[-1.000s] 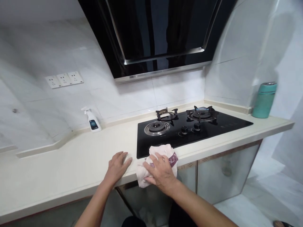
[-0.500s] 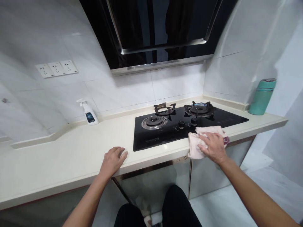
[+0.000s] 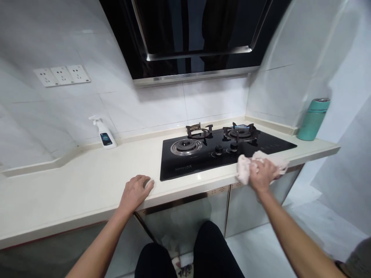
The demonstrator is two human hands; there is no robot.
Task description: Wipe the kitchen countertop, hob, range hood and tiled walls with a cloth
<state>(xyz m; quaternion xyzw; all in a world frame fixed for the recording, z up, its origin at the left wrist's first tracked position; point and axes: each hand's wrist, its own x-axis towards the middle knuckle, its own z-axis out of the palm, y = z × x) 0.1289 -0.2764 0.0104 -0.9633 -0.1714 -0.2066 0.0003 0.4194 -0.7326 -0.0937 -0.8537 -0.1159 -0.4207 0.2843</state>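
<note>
My right hand (image 3: pixel 262 174) grips a pale pink cloth (image 3: pixel 244 170) and presses it on the counter's front edge, beside the near right side of the black gas stove (image 3: pixel 203 158). Part of the cloth hangs over the edge, and my fingers are partly buried in its folds. My left hand (image 3: pixel 136 190) lies on the cream countertop (image 3: pixel 87 181) by the stove's near left corner. Its fingers are slightly curled and hold nothing. On the stove, a pan support (image 3: pixel 199 132) sits off the left burner (image 3: pixel 186 146), towards the back. The right burner (image 3: pixel 241 134) has its support around it.
A white spray bottle (image 3: pixel 104 135) stands against the wall at left. At the counter's right end is a green flask (image 3: pixel 313 119). The black range hood (image 3: pixel 188 67) overhangs the stove. Wall sockets (image 3: pixel 62 75) are at upper left. Cabinet doors (image 3: pixel 182 224) are below.
My right hand has slid the cloth a little to the right along the counter edge. My left hand stays on the counter. The view has shifted slightly.
</note>
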